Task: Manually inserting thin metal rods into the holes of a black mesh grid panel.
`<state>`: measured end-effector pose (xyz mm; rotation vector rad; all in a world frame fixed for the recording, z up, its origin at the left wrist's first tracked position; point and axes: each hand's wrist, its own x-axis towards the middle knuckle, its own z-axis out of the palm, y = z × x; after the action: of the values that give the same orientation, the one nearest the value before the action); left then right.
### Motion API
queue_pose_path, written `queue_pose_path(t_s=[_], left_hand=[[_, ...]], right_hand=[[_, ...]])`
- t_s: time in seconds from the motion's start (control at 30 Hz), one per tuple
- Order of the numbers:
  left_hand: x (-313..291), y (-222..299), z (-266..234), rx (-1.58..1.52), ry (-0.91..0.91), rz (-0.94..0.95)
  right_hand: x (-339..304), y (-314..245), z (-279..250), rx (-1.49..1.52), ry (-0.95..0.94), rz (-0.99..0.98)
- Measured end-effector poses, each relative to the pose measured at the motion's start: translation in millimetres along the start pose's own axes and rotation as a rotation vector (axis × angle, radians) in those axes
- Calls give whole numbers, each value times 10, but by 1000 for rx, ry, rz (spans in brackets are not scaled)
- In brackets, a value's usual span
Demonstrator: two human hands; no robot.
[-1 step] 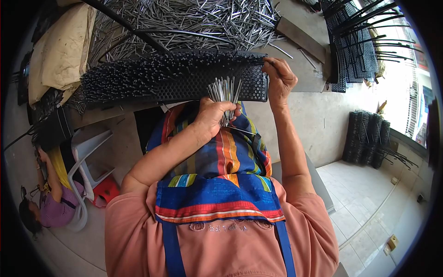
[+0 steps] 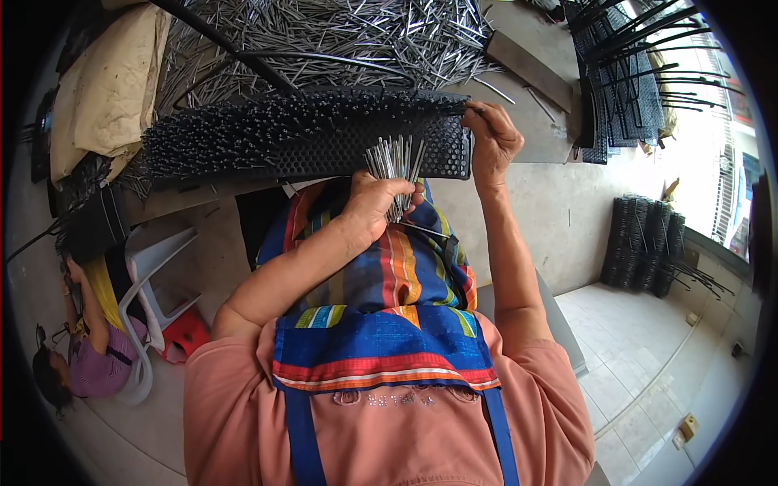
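The left hand [image 2: 374, 202] has its fingers clamped around thin metal rods [image 2: 391, 158], tips pointing toward the perforated black panel [image 2: 324, 154], which stretches left-to-right. The right hand's [image 2: 495, 144] fingers pinch together at its far right corner, their grip partly hidden.

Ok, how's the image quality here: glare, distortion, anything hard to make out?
Head view: the window at right is blown out; the floor tiles warp toward the black fisheye border; the metal rods in the left hand shine but stand out; whether the right hand pinches anything is too dark to tell.
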<state>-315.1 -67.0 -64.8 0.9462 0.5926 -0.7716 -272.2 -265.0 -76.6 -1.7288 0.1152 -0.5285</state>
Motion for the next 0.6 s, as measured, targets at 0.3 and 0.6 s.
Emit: queue_pose_path(t_s=[0.3, 0.6], left_hand=[[-5, -18, -14, 33, -10, 10], [23, -18, -12, -55, -31, 44]], right_hand=[[-47, 31, 16, -198, -17, -82], [8, 7, 87, -429, -29, -99]])
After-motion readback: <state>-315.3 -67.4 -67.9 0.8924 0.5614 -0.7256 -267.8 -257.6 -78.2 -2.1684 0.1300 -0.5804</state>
